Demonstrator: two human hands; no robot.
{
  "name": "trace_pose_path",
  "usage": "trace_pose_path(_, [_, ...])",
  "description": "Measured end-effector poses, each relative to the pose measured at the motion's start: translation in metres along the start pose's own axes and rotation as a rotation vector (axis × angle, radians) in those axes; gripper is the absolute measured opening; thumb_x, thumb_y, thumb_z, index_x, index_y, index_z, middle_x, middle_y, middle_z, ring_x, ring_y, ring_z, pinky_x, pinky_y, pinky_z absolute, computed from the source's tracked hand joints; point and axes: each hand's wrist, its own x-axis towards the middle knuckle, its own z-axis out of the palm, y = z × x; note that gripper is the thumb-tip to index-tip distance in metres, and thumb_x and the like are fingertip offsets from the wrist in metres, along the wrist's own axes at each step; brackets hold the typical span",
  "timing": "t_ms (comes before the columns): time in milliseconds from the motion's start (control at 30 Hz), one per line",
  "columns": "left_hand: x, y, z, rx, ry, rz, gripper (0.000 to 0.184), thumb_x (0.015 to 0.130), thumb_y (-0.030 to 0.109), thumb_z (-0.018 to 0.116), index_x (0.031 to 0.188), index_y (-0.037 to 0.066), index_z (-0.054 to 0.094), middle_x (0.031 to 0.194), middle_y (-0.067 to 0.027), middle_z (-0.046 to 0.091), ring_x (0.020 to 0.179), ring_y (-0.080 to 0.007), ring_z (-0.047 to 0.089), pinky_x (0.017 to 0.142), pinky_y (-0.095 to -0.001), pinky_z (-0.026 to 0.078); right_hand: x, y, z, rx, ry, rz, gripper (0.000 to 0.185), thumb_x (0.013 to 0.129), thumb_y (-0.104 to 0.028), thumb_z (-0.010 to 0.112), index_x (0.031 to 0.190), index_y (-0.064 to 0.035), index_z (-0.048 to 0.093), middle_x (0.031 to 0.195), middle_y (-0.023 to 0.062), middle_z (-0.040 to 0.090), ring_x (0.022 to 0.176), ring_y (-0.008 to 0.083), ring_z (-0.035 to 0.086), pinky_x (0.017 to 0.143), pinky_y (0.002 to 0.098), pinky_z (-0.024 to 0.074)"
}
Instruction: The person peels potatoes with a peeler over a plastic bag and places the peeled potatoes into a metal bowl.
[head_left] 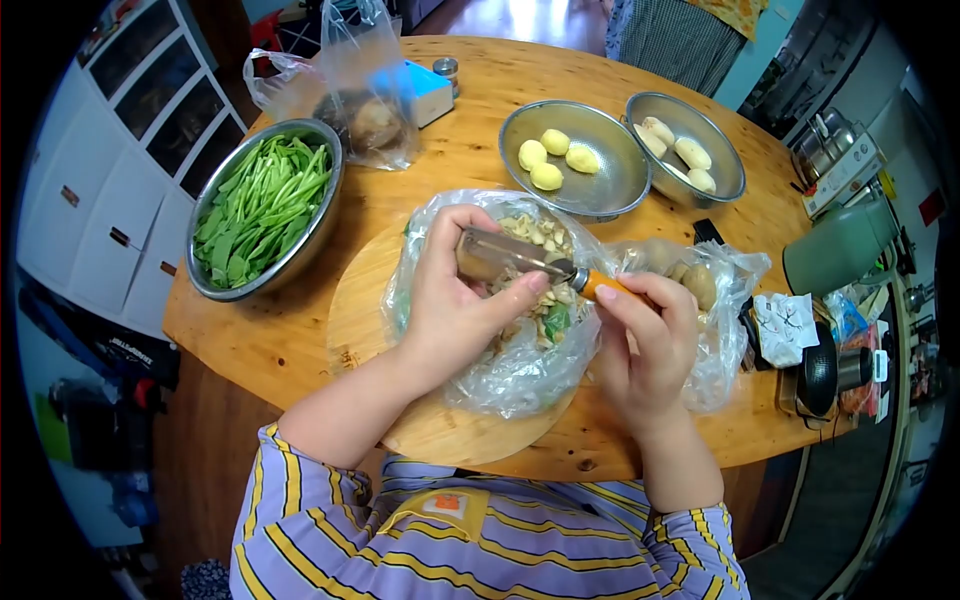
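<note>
My right hand (645,335) is closed around the orange handle of a small knife (585,280). At the other end, my left hand (465,290) has its fingers and thumb on the wide metal blade. Both hands are above an open plastic bag (520,385) with pale peelings and bits of green in it. Under the bag lies a round wooden board (365,300). To the right of my right hand, a second plastic bag (730,350) holds brown potatoes (697,285).
A bowl of greens (265,210) stands left. Behind are a colander (610,160) with several peeled yellow potatoes, a bowl (725,150) with pale pieces, a bag (375,125) and a blue box (430,95). A black pan (818,370) is at the right edge.
</note>
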Motion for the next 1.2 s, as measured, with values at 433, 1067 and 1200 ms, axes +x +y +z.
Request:
trace_pose_path(433, [0.003,-0.006,0.001,-0.08,-0.014,-0.038,0.055,0.084,-0.008,0.077,0.119,0.012,0.04,0.109,-0.0045,0.056,0.096,-0.0128,0.064,0.082,-0.0262,0.056,0.004,0.016,-0.007,-0.034,0.03,0.041,0.041,0.082,0.0,0.078,0.12,-0.0148,0.068,0.105,0.007,0.066,0.093,0.0258,0.064,0.081,0.0368,0.047])
trace_pose_path(1067, [0.002,-0.007,0.004,0.062,-0.056,-0.016,0.055,0.084,-0.004,0.079,0.121,0.009,0.041,0.101,-0.0048,0.064,0.092,-0.0112,0.066,0.084,-0.0274,0.057,0.004,0.01,-0.01,0.122,-0.015,0.152,0.041,0.081,0.006,0.074,0.119,-0.007,0.065,0.109,0.0124,0.065,0.097,0.0313,0.064,0.085,0.0392,0.0501])
trace_pose_path(1200, [-0.001,0.006,0.004,-0.07,-0.094,-0.125,0.055,0.084,0.0,0.081,0.123,0.007,0.043,0.109,-0.0072,0.066,0.096,-0.0129,0.067,0.086,-0.0285,0.057,0.004,0.006,-0.009,0.244,-0.062,0.26,0.042,0.08,0.005,0.075,0.119,-0.0052,0.064,0.109,0.0126,0.066,0.099,0.0321,0.064,0.087,0.0398,0.051])
